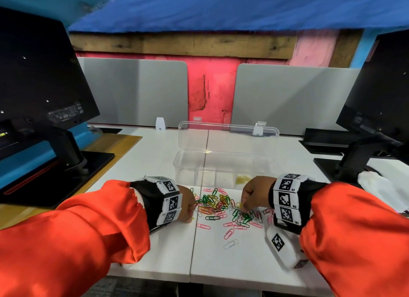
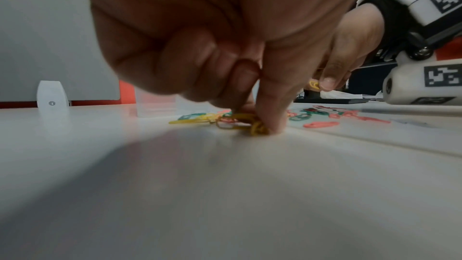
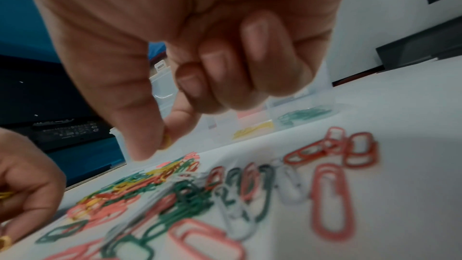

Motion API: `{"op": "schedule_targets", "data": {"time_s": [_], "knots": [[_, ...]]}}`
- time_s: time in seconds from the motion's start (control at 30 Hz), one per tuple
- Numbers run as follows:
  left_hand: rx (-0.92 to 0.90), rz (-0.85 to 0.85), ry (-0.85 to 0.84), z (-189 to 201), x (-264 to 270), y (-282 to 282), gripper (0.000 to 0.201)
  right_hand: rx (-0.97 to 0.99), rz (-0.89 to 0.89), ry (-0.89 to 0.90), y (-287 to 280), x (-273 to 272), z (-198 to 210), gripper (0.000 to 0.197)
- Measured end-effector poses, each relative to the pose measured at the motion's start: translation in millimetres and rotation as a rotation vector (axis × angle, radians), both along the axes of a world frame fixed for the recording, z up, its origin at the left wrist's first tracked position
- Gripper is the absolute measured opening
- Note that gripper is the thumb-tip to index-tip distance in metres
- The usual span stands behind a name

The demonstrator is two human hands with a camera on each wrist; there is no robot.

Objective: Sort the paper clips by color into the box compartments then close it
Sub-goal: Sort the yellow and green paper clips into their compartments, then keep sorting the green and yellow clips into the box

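A loose pile of paper clips (image 1: 221, 208) in pink, green, yellow and white lies on the white table (image 1: 221, 259), just in front of the clear compartment box (image 1: 188, 163). The box's lid (image 1: 228, 137) stands open. Yellow clips (image 3: 252, 130) and green clips (image 3: 305, 115) lie in separate compartments. My left hand (image 2: 252, 120) is down at the pile's left edge and pinches a small bunch of yellow clips (image 2: 250, 124) against the table. My right hand (image 3: 160, 145) hovers over the pile's right part and pinches one yellow clip (image 3: 166, 141) between thumb and forefinger.
A black monitor (image 1: 37, 75) on a stand (image 1: 66, 159) fills the left side and another monitor (image 1: 380, 93) stands at the right. Grey divider panels (image 1: 137, 93) close off the back. A white cloth (image 1: 380, 188) lies near my right arm. The table's front edge (image 1: 221, 281) is close.
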State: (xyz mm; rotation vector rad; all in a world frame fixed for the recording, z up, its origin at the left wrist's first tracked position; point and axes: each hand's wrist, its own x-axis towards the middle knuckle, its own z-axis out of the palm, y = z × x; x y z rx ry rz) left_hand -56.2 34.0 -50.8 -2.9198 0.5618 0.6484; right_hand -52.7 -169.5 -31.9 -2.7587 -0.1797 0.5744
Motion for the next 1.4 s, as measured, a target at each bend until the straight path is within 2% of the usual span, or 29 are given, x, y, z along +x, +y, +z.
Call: {"op": "schedule_targets", "data": {"time_s": [0.07,0.17,0.27,0.37,0.43,0.5,0.57,0.8,0.97,1.03,1.13,1.2,1.4], "knots": [[-0.024,0.011,0.0,1,1,2,0.023,0.005,-0.026,0.012,-5,-2,3,0.018],[-0.042,0.034,0.017,5,2,1,0.027,0.041,-0.092,0.042,-13,-2,8,0.021],[-0.123,0.103,0.071,12,3,2,0.027,0.28,-0.196,0.097,-18,0,12,0.022],[-0.323,0.21,0.103,17,7,4,0.023,0.553,-0.28,0.13,-22,1,16,0.025],[-0.532,0.347,0.088,23,10,0,0.018,0.706,-0.324,0.124,-24,4,19,0.026],[-0.789,0.507,0.153,34,13,-8,0.024,0.834,-0.353,0.121,-24,9,22,0.026],[-0.958,0.611,0.199,47,17,-18,0.025,0.943,-0.375,0.122,-23,14,26,0.03],[-1.237,0.731,0.178,66,45,-55,0.025,1.158,-0.546,0.137,-28,36,33,0.032],[-1.485,0.795,0.322,69,62,-81,0.021,1.245,-0.681,0.104,-29,55,32,0.026],[-1.51,0.805,0.335,68,72,-90,0.018,1.225,-0.725,0.081,-28,63,31,0.024],[-1.45,0.788,0.312,66,80,-105,0.01,1.191,-0.731,0.091,-27,71,31,0.025],[-1.392,0.778,0.288,62,85,-112,0.022,1.159,-0.709,0.09,-27,73,29,0.027],[-1.355,0.755,0.295,54,89,-112,0.027,1.123,-0.636,0.09,-28,67,26,0.033]]}}
